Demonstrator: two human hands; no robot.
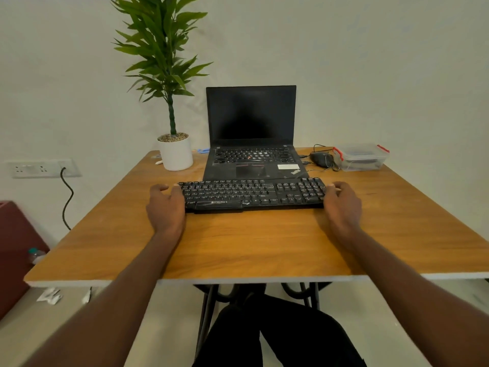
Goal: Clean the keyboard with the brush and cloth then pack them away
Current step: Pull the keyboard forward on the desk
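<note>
A black keyboard (252, 194) lies flat on the wooden table (254, 245), just in front of an open laptop. My left hand (165, 205) grips its left end, thumb on top of the edge. My right hand (342, 203) grips its right end the same way. A clear plastic box with red clips (361, 157) stands at the back right with dark items inside; I cannot tell what they are. No brush or cloth is plainly visible.
A black laptop (251, 144) stands open behind the keyboard. A potted plant (175, 152) sits at the back left. A black mouse (321, 158) with its cable lies beside the box. A wall socket (42, 168) with a cable is left of the table.
</note>
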